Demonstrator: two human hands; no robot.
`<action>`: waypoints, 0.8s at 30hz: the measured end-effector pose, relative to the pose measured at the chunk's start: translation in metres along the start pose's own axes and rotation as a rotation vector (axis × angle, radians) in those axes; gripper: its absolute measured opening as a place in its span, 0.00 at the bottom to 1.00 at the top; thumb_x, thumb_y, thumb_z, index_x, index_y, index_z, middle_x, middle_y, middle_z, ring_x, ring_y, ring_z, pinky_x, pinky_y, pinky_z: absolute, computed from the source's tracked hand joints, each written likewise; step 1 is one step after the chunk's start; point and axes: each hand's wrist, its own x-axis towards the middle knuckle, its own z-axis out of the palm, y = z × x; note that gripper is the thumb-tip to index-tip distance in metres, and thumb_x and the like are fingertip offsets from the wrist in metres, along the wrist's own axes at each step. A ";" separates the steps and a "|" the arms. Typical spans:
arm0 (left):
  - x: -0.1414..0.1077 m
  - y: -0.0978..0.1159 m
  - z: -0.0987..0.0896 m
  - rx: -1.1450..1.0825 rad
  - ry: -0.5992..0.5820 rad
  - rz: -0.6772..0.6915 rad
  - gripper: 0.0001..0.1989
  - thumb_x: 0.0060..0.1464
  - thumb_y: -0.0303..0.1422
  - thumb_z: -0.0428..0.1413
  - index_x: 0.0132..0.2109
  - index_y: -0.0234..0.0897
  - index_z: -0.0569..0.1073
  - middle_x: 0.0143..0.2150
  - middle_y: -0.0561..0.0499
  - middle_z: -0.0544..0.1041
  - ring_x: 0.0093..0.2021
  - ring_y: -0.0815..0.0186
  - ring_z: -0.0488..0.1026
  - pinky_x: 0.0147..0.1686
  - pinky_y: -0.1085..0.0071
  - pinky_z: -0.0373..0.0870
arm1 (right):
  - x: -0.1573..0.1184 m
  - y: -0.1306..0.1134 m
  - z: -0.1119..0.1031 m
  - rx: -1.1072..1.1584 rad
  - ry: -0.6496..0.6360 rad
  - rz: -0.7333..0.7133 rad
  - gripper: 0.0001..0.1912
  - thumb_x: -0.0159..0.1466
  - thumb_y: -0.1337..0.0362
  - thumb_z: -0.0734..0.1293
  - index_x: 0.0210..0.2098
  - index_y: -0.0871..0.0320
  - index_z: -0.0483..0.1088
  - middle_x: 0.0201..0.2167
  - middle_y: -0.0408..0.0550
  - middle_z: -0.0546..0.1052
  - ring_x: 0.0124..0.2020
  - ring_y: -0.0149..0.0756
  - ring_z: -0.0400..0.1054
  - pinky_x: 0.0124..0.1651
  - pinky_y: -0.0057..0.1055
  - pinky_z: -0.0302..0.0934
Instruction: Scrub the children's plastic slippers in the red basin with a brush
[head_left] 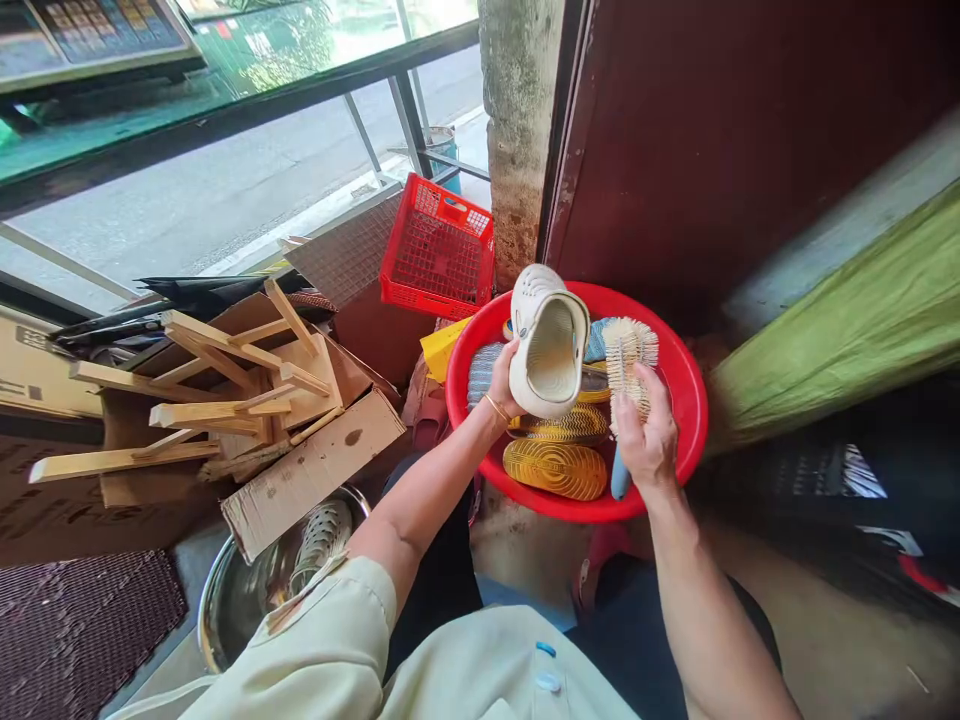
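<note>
A white clog [550,345] with a holed toe is held up over a red basin [694,400], its opening facing me. My left hand [506,380] grips it by its left side. In my right hand [649,430] is a scrub brush [631,360] with pale bristles turned upward and a blue handle pointing down. The brush is apart from the clog, to its right. Below them in the basin lie yellow-soled shoes [555,470], soles up, and a blue-grey striped item [484,370], partly hidden behind my left hand.
A red plastic crate [442,250] stands behind the basin. Wooden stools [255,380] and cardboard [315,470] are piled at left. Below them, a metal bowl [225,600] holds a pale holed clog [322,540]. Green cloth [840,310] hangs at right, near a dark red door [750,130].
</note>
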 end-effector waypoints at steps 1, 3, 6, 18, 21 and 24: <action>0.001 0.001 0.001 -0.005 -0.016 -0.025 0.34 0.54 0.57 0.58 0.56 0.33 0.77 0.48 0.41 0.84 0.53 0.46 0.80 0.56 0.51 0.74 | -0.001 -0.004 0.000 0.009 0.032 0.001 0.33 0.70 0.53 0.60 0.71 0.59 0.59 0.62 0.60 0.74 0.58 0.53 0.74 0.55 0.47 0.73; 0.003 0.002 0.000 -0.005 -0.028 -0.069 0.35 0.54 0.58 0.58 0.57 0.34 0.76 0.49 0.41 0.84 0.54 0.46 0.79 0.57 0.49 0.73 | -0.001 -0.011 -0.001 0.009 0.080 0.002 0.33 0.69 0.53 0.61 0.70 0.59 0.61 0.62 0.60 0.74 0.59 0.53 0.73 0.57 0.48 0.72; 0.007 -0.003 -0.002 -0.028 -0.017 -0.087 0.35 0.54 0.59 0.57 0.57 0.35 0.76 0.49 0.42 0.84 0.54 0.47 0.79 0.57 0.50 0.73 | -0.003 -0.014 -0.003 0.016 0.041 -0.084 0.30 0.70 0.54 0.61 0.68 0.57 0.65 0.62 0.56 0.76 0.60 0.51 0.74 0.61 0.47 0.71; 0.010 -0.012 -0.001 0.322 0.120 0.339 0.32 0.44 0.38 0.72 0.57 0.42 0.76 0.57 0.48 0.80 0.64 0.51 0.72 0.67 0.58 0.66 | 0.011 0.011 -0.027 -0.217 -0.075 -0.184 0.24 0.69 0.57 0.64 0.62 0.57 0.74 0.58 0.54 0.79 0.56 0.48 0.76 0.62 0.42 0.69; 0.007 -0.008 0.002 0.343 0.073 0.382 0.35 0.42 0.37 0.73 0.58 0.42 0.75 0.59 0.48 0.79 0.66 0.49 0.70 0.68 0.56 0.64 | 0.003 0.007 -0.026 -0.149 -0.034 -0.118 0.26 0.68 0.55 0.64 0.62 0.58 0.73 0.57 0.56 0.80 0.54 0.49 0.77 0.59 0.43 0.71; 0.003 -0.017 0.007 0.251 -0.021 0.202 0.27 0.50 0.46 0.67 0.54 0.39 0.77 0.55 0.44 0.81 0.62 0.45 0.74 0.65 0.49 0.68 | -0.004 0.003 -0.013 0.006 -0.192 -0.034 0.25 0.68 0.53 0.64 0.60 0.55 0.74 0.51 0.53 0.82 0.48 0.48 0.79 0.52 0.44 0.74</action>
